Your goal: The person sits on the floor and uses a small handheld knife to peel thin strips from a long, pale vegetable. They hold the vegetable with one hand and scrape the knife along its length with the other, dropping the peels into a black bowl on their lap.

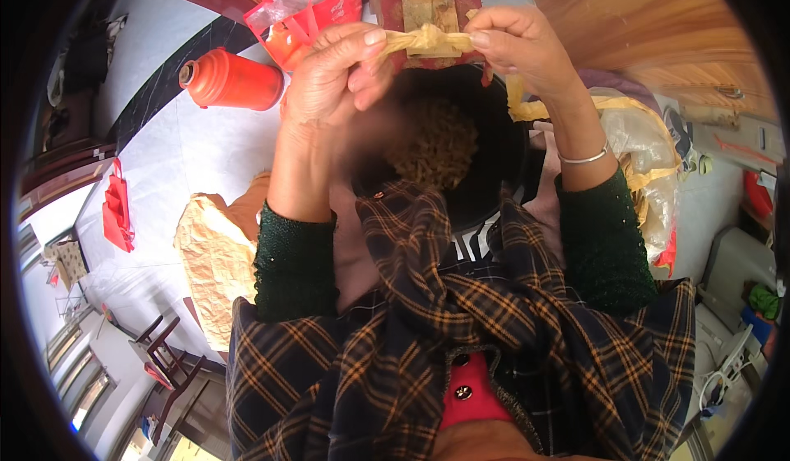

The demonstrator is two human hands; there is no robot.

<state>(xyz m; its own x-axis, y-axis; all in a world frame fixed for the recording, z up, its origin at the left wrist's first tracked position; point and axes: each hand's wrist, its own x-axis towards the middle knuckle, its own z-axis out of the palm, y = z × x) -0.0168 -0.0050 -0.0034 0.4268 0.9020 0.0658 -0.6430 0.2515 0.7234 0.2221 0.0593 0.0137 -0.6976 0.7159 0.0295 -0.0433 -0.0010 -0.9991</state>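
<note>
A yellowish twisted strip point(429, 38), with a knot at its middle, is stretched level between my two hands. My left hand point(336, 69) pinches one end between thumb and fingers. At the other end, my right hand point(528, 48) pinches it the same way. Below them is a black basin point(509, 159) holding a heap of small brownish pieces point(435, 143), too dim and blurred to name. A worn wooden board point(426, 4) on a red patterned cover lies just beyond the strip. Another yellow strip point(524, 109) hangs under my right wrist, towards a plastic bag point(660, 208).
An orange-red thermos flask point(237, 78) and a red carrier bag point(315, 17) are at the left front. Crumpled brown paper point(213, 263) lies by my left forearm. Wooden furniture point(629, 23) stands at the right front. Farther left are a smaller red bag point(116, 214) and a dark chair point(166, 362).
</note>
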